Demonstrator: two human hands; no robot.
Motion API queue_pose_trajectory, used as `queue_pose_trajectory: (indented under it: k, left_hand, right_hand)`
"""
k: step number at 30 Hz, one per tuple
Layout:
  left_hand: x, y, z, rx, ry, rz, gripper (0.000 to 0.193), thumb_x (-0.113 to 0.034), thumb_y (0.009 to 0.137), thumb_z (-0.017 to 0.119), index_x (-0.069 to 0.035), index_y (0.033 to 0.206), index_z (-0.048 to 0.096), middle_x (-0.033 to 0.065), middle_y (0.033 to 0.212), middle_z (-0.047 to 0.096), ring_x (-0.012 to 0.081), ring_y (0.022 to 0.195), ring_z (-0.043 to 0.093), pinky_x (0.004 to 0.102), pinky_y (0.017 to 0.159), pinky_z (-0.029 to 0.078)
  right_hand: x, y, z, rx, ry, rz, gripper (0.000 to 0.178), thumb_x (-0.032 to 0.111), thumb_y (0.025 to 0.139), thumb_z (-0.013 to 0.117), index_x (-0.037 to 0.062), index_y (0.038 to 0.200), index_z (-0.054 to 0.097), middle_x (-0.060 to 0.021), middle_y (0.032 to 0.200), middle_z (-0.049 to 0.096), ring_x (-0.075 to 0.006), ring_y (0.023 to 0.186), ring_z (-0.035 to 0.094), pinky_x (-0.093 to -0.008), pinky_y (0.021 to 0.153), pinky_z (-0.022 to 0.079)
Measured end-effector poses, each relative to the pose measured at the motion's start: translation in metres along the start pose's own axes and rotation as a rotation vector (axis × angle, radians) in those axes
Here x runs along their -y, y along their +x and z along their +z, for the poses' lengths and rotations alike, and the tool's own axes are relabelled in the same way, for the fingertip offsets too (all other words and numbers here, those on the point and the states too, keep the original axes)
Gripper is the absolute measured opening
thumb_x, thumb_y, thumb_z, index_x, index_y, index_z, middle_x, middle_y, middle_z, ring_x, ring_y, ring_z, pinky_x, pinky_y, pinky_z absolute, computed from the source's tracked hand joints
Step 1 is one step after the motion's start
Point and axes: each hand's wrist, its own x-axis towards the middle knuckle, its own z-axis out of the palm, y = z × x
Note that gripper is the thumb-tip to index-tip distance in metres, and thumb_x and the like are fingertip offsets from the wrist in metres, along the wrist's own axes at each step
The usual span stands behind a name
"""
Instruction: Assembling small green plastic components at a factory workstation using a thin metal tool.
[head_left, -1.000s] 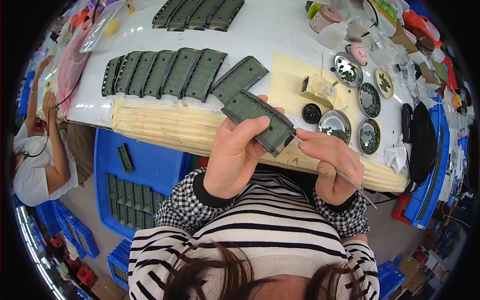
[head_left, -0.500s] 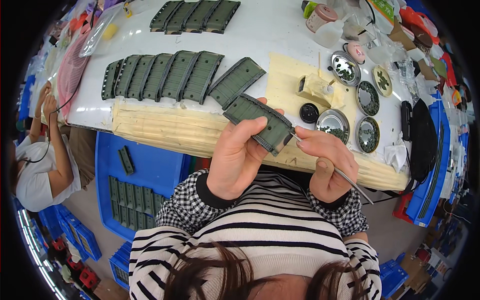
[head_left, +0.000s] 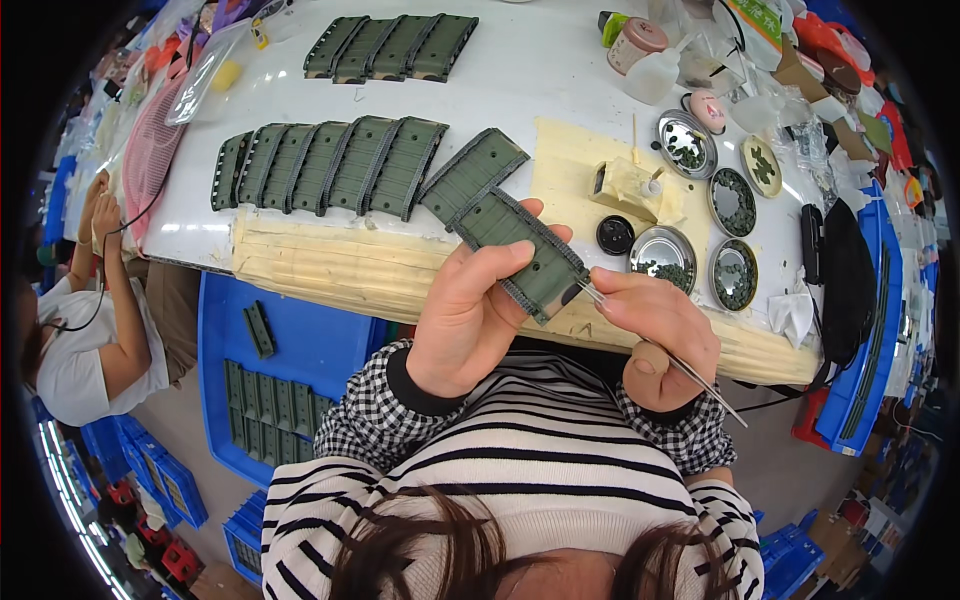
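My left hand is closed around a dark green ribbed panel, thumb on its top face and fingers beneath. The panel is held tilted above the table's front edge. In my right hand is a pair of metal tweezers, gripped near the points, the back end sticking out past the palm. Their tips meet the panel's right-hand edge; whether a small part sits between them I cannot make out. Just behind the held panel lies a similar loose panel. Left of it stretches a row of more green panels.
Round metal dishes of small dark green pieces stand right of a tape-wrapped block and a black round cap. Another panel group lies farther back. A blue tray with green parts sits below left. A person works at left.
The whole view has shifted down slightly. My hands keep nearly the same pose, the tweezer tips still at the panel's edge.
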Motion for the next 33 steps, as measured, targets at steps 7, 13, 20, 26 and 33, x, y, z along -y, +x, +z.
queue_pose_trajectory:
  k: [7,13,20,26,33]
  left_hand:
    - [-0.0012,-0.0007,0.0012,-0.004,0.008,-0.006,0.043,-0.008,0.092,0.057,-0.001,0.132,0.042,0.0178,0.122,0.058,0.0214,0.108,0.061,0.0361,0.094,0.052]
    - [-0.0012,-0.0004,0.0001,0.000,0.040,-0.014,0.043,-0.009,0.092,0.055,-0.001,0.133,0.043,0.0164,0.121,0.058,0.0210,0.112,0.059,0.0363,0.095,0.051]
    - [-0.0018,-0.0022,0.0022,0.016,0.018,-0.027,0.043,-0.008,0.092,0.057,-0.002,0.133,0.042,0.0171,0.121,0.059,0.0207,0.108,0.061,0.0355,0.094,0.052]
    - [-0.0002,-0.0008,0.0017,0.030,0.005,-0.023,0.043,-0.008,0.092,0.057,-0.002,0.132,0.043,0.0163,0.121,0.059,0.0204,0.107,0.062,0.0351,0.094,0.052]
    - [-0.0001,-0.0005,0.0023,0.015,0.012,-0.020,0.043,-0.008,0.092,0.057,-0.001,0.132,0.043,0.0161,0.120,0.060,0.0205,0.106,0.062,0.0349,0.093,0.052]
  right_hand:
    - [0.0023,0.0018,-0.0028,0.032,-0.010,-0.016,0.034,0.015,0.088,0.068,-0.0033,0.116,0.061,-0.0209,0.110,0.065,-0.0355,0.105,0.065,-0.0380,0.087,0.054]
    - [0.0044,0.0049,-0.0064,0.064,-0.024,-0.013,0.035,0.013,0.085,0.069,-0.0034,0.115,0.062,-0.0202,0.108,0.065,-0.0351,0.105,0.065,-0.0379,0.086,0.054]
    - [0.0056,0.0030,-0.0095,0.067,-0.015,-0.002,0.036,0.010,0.083,0.071,-0.0029,0.115,0.062,-0.0207,0.112,0.064,-0.0344,0.104,0.065,-0.0374,0.085,0.054]
    - [0.0063,0.0034,-0.0088,0.041,0.012,-0.005,0.038,0.009,0.080,0.072,-0.0026,0.115,0.063,-0.0205,0.113,0.064,-0.0338,0.104,0.065,-0.0369,0.085,0.054]
    - [0.0083,0.0064,-0.0103,0.057,-0.026,-0.003,0.037,0.006,0.078,0.072,-0.0027,0.113,0.064,-0.0199,0.110,0.065,-0.0334,0.103,0.066,-0.0367,0.084,0.055]
